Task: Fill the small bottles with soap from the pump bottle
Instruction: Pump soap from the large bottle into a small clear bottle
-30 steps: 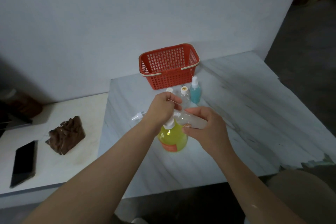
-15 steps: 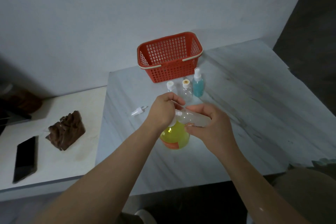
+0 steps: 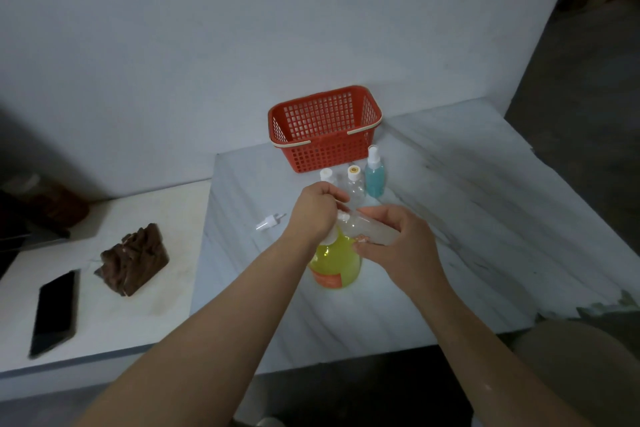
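Change: your two hands keep the positions they had half a second ago. Only the view has shifted a little, and the basket now sits lower in the picture.
Left hand: your left hand (image 3: 317, 215) is closed over the pump head, with the fingers curled down around it. The head itself is hidden.
Right hand: your right hand (image 3: 403, 248) grips the small bottle (image 3: 369, 231) between thumb and fingers.
Small bottle: clear and tilted almost flat, with its neck toward the pump spout beneath your left hand. Whether neck and spout touch cannot be told.
Pump bottle: the pump bottle (image 3: 334, 265) stands upright on the worktop (image 3: 485, 218), holding yellow soap. It is directly under both hands.
Other bottles: a teal spray bottle (image 3: 374, 177), a clear bottle with a pale cap (image 3: 355, 182) and a white-capped bottle (image 3: 326, 174) stand in a row just in front of the red basket (image 3: 322, 154).
Loose part: a white spray cap (image 3: 268, 222) lies on the worktop to the left of your left hand.
Side surface: a dark phone (image 3: 53, 312) and a brown carved block (image 3: 133, 263) lie on the lower white surface (image 3: 156, 218) at left.
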Tool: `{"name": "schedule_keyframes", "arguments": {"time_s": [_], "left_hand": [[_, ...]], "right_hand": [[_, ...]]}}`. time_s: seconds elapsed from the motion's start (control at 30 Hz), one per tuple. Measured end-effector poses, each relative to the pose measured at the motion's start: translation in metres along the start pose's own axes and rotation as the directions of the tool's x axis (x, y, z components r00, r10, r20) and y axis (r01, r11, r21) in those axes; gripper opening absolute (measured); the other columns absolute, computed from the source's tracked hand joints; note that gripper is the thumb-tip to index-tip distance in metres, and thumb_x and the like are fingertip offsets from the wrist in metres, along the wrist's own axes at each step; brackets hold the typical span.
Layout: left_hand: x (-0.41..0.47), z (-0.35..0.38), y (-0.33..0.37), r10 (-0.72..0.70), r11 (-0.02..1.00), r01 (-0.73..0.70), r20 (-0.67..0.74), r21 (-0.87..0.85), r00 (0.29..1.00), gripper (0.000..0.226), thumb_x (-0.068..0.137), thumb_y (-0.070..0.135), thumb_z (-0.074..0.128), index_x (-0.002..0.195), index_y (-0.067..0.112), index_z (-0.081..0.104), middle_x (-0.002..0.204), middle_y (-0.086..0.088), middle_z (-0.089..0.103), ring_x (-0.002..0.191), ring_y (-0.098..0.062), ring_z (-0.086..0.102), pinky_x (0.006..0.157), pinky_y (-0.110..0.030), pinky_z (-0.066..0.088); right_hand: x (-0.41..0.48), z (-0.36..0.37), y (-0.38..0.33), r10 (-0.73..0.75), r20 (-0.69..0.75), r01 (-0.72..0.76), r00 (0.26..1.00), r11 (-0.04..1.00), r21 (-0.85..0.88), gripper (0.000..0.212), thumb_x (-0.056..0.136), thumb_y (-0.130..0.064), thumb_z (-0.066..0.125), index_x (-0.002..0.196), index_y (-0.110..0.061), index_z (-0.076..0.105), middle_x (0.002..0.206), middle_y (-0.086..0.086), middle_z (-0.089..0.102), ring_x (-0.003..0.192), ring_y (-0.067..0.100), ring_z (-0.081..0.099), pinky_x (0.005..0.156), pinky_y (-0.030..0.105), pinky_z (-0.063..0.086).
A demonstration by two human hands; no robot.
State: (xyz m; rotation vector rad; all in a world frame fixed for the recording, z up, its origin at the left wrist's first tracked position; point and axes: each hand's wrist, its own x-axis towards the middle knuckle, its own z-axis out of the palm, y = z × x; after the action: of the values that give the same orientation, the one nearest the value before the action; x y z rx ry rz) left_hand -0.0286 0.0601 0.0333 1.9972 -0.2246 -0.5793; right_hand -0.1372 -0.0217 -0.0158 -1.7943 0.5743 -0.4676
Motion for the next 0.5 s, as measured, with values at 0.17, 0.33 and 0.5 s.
{"name": "schedule_keyframes", "arguments": {"time_s": [0.17, 0.33, 0.5], "left_hand": [[0.0011, -0.0053, 0.0013, 0.021, 0.999, -0.021, -0.008, -0.037, 1.000, 0.026, 0.088, -0.002, 0.041, 0.078, 0.014, 0.059, 0.072, -0.006, 0.064, 0.066, -0.015, 0.056, 0.067, -0.027, 0.046], [0.0000, -0.0040, 0.0009, 0.014, 0.999, -0.015, -0.008, -0.029, 1.000, 0.027, 0.088, -0.002, 0.039, 0.077, 0.013, 0.059, 0.072, -0.006, 0.064, 0.066, -0.015, 0.056, 0.066, -0.026, 0.046], [-0.0007, -0.0024, -0.0038, -0.003, 1.000, 0.004, 0.033, -0.010, 0.999, 0.035, 0.085, -0.006, 0.033, 0.074, 0.012, 0.061, 0.072, -0.007, 0.064, 0.069, -0.019, 0.057, 0.073, -0.029, 0.047]], "right_hand": [[-0.0027, -0.0001, -0.0039, -0.004, -0.004, 0.004, 1.000, 1.000, -0.019, 0.044, 0.061, -0.013, 0.084, 0.096, -0.032, 0.066, 0.095, -0.008, 0.067, 0.090, 0.012, 0.063, 0.078, 0.033, 0.053], [-0.0032, -0.0008, -0.0042, -0.004, 0.006, 0.004, 1.000, 1.000, -0.024, 0.044, 0.061, -0.013, 0.084, 0.099, -0.027, 0.066, 0.096, -0.005, 0.067, 0.090, 0.014, 0.063, 0.076, 0.030, 0.053], [-0.0021, 0.0003, 0.0026, 0.009, 0.017, -0.009, 1.000, 1.000, -0.011, 0.045, 0.058, -0.019, 0.083, 0.099, -0.027, 0.067, 0.096, -0.006, 0.067, 0.090, 0.014, 0.063, 0.078, 0.037, 0.054]]}}
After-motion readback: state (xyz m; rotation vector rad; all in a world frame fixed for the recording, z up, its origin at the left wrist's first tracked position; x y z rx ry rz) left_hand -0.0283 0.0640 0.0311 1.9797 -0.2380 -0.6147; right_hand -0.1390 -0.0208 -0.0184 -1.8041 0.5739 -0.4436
